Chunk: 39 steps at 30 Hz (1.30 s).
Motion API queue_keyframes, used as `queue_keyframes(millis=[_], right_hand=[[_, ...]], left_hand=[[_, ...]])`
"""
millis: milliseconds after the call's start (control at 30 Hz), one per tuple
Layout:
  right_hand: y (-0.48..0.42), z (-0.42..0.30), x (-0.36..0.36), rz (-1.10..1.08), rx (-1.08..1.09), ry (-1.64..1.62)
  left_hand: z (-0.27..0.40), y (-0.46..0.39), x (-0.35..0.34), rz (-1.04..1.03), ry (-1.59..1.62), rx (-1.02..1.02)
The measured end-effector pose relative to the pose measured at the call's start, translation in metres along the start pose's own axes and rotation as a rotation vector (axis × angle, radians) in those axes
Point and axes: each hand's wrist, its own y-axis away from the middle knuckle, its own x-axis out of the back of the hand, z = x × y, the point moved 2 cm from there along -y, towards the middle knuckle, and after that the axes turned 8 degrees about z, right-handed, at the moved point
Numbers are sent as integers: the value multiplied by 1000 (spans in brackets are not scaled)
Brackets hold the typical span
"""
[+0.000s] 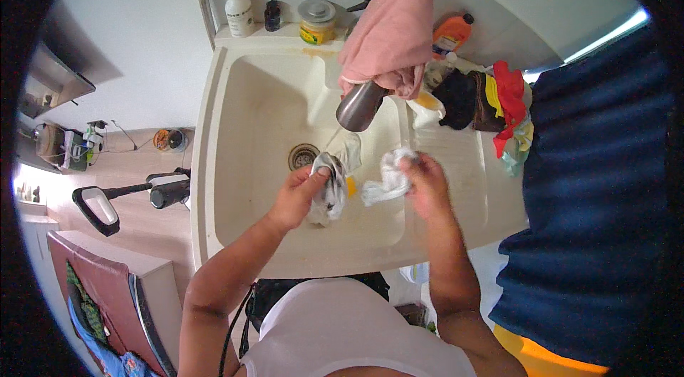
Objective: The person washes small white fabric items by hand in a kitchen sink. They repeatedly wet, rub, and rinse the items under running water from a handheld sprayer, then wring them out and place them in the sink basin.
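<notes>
My left hand [297,196] grips a white cloth with dark patches [332,192], perhaps a sock, over the basin. My right hand [429,184] holds a bunched white cloth [394,176], also sock-like, near the basin's right rim. A dark metal faucet [362,107] sends a thin stream of water down towards the left-hand cloth. Another pale cloth piece [350,151] shows just below the spout; I cannot tell whether it is separate. A small yellow thing [351,185] is partly hidden behind the left-hand cloth. The drain [303,156] lies left of it in the cream sink [256,216].
A pink towel [393,29] drapes over the faucet. Along the back ledge stand a white spray bottle [238,8], a dark small bottle [272,16], a lidded jar [316,21] and an orange bottle [452,35]. Coloured cloths [481,99] pile at right beside a dark blue curtain [593,190].
</notes>
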Motion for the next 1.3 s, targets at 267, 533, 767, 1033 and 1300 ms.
queue_keyframes(millis=[267, 533, 767, 1033, 1300], right_hand=[[-32, -40, 75, 560, 607, 971], [-64, 150, -28, -313, 443, 1670], [-108, 247, -29, -531, 505, 1734], [-102, 223, -41, -833, 404, 1800], [-93, 233, -41, -854, 423, 1834]], left_hand=[[-14, -48, 21, 85, 250, 106], [6, -73, 39, 193, 291, 89], [28, -42, 54, 297, 293, 93], [30, -13, 79, 322, 289, 46], [19, -2, 93, 334, 268, 52]])
